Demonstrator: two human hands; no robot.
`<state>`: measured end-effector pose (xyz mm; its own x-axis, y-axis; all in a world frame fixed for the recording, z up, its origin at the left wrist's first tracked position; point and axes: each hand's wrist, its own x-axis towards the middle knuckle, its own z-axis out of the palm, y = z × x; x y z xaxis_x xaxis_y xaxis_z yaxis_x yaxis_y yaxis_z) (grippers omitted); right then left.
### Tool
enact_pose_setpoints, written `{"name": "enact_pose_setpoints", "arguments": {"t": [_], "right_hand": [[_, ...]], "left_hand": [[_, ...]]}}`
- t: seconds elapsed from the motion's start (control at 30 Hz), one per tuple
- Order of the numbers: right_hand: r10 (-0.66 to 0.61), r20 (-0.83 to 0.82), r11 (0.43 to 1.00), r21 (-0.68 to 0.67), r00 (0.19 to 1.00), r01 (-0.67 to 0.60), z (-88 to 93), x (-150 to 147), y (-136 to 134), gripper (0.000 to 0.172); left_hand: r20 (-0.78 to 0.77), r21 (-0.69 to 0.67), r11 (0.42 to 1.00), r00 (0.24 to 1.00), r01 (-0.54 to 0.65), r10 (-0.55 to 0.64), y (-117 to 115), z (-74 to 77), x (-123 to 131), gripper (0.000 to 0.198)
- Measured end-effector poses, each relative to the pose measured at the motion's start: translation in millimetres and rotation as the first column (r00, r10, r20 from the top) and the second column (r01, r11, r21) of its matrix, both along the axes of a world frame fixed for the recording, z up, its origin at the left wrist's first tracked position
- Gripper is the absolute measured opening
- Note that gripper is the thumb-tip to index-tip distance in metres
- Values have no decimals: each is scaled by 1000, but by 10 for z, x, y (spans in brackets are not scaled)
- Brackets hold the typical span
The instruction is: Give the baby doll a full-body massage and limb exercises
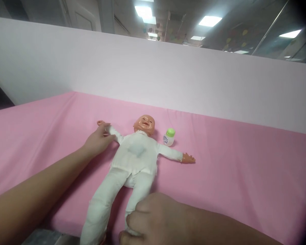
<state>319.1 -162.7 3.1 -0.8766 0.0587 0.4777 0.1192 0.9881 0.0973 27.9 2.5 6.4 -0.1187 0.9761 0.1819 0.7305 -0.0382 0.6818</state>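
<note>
Head view: a doll (132,160) in white clothes lies on its back on a bed (232,160) covered with a pink sheet, arms spread, head toward a pale partition (168,78). The left hand (99,140) rests on the doll's outstretched arm near its wrist, fingers laid over the sleeve; whether that grip closes around the arm cannot be told. The right hand (153,217), at the bed's near edge, has its grip closed on the doll's lower leg, fingers curled around the white cloth. A small bottle (169,137) with a green cap stands upright just beside the doll's head, apart from both hands.
</note>
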Motion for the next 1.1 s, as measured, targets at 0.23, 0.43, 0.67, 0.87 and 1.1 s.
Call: {"name": "enact_pose_setpoints", "arguments": {"t": [0.23, 0.43, 0.67, 0.87, 1.1], "right_hand": [[9, -272, 995, 97, 962, 18, 72, 26, 35, 5], [-196, -493, 970, 29, 848, 241, 28, 244, 311, 32], [-477, -341, 866, -338, 810, 367, -47, 332, 712, 42], [-384, -413, 923, -145, 826, 356, -33, 328, 571, 44], [-73, -296, 997, -32, 952, 67, -205, 93, 235, 10]], "left_hand": [[-41, 140, 984, 994, 108, -103, -172, -3, 214, 73], [-500, 287, 825, 811, 486, -304, -399, 29, 437, 62], [-743, 127, 741, 558, 660, -370, -497, 126, 533, 56], [-587, 142, 807, 706, 573, -397, -434, 46, 473, 62], [-371, 142, 970, 919, 199, -134, -161, 14, 207, 76]]}}
